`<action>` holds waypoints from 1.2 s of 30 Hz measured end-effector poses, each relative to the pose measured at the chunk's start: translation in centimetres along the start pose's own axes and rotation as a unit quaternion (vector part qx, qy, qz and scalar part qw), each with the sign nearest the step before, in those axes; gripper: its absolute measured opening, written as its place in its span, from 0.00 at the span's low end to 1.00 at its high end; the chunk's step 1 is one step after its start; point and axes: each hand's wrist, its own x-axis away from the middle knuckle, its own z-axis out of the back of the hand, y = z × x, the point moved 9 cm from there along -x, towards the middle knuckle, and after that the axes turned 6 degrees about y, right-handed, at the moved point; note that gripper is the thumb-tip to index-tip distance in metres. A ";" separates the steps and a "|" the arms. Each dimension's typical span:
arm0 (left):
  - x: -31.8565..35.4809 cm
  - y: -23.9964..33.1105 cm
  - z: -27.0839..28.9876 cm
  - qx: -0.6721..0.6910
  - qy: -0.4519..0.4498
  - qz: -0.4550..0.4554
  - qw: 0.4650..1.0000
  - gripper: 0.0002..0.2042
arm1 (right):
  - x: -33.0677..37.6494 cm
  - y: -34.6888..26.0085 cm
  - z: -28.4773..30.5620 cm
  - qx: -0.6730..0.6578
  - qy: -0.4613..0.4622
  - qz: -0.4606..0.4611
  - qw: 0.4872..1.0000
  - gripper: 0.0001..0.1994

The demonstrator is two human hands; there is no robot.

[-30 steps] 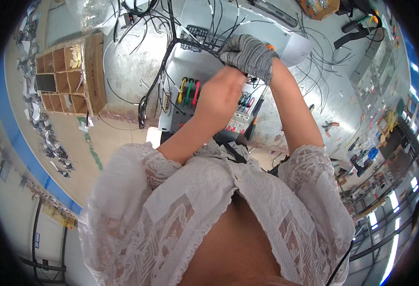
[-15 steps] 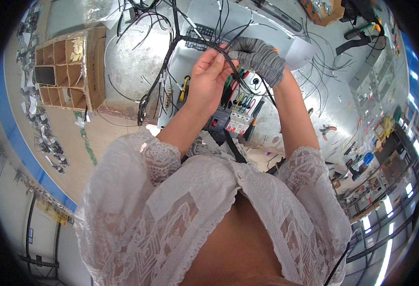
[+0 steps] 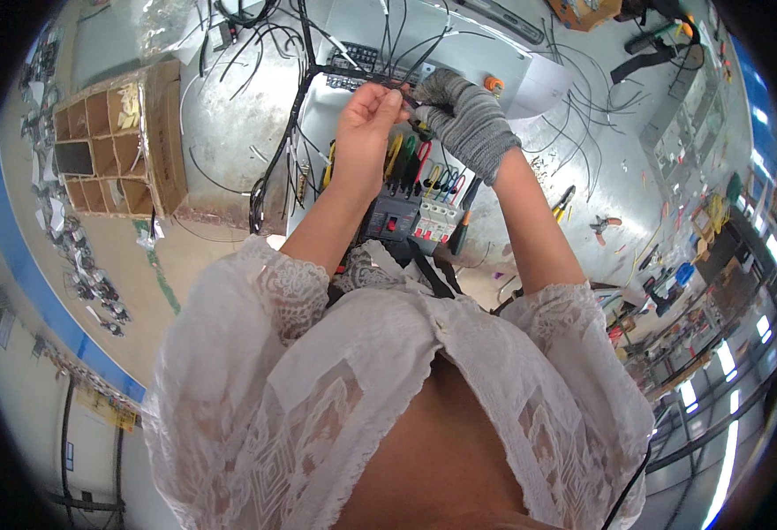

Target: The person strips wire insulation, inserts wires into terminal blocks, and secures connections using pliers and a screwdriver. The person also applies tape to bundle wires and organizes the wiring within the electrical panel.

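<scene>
My bare left hand (image 3: pixel 366 132) pinches the end of a black wire bundle (image 3: pixel 387 79) between thumb and fingertips. My right hand (image 3: pixel 466 119), in a grey knitted glove, is curled round the same spot from the other side; its fingertips are partly hidden. Beneath both hands lies a grey metal enclosure panel (image 3: pixel 322 93) with a black terminal block (image 3: pixel 353 62). Nearer to me it carries a dark moulded-case breaker (image 3: pixel 395 219) and a row of white miniature breakers (image 3: pixel 435 221) with coloured wires. A thick black wire harness (image 3: pixel 296 106) runs down the panel's left side.
A divided cardboard box (image 3: pixel 166 132) stands at the left. On the metal table lie yellow-black pliers (image 3: pixel 563 203), orange-handled cutters (image 3: pixel 604 230) and loose black wires (image 3: pixel 587 132). An orange roll (image 3: pixel 494 83) sits beyond my right hand. A black-handled tool (image 3: pixel 461 231) leans beside the breakers.
Wires that hung from my hands across the breakers no longer hang there. My right forearm has shifted, uncovering the yellow-black pliers. The whole view has moved slightly.
</scene>
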 end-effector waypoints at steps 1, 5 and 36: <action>-0.2 0.0 -0.1 -0.012 -0.005 0.003 1.000 0.04 | -0.1 0.1 0.0 -0.004 -0.010 -0.001 1.000 0.12; -0.4 0.3 -0.9 -0.063 -0.039 0.017 0.997 0.05 | -0.8 0.7 0.4 -0.119 -0.101 -0.067 0.985 0.11; -0.6 1.1 -2.2 -0.032 0.007 0.046 0.998 0.06 | 6.4 8.8 6.7 -0.154 0.078 -0.077 0.982 0.11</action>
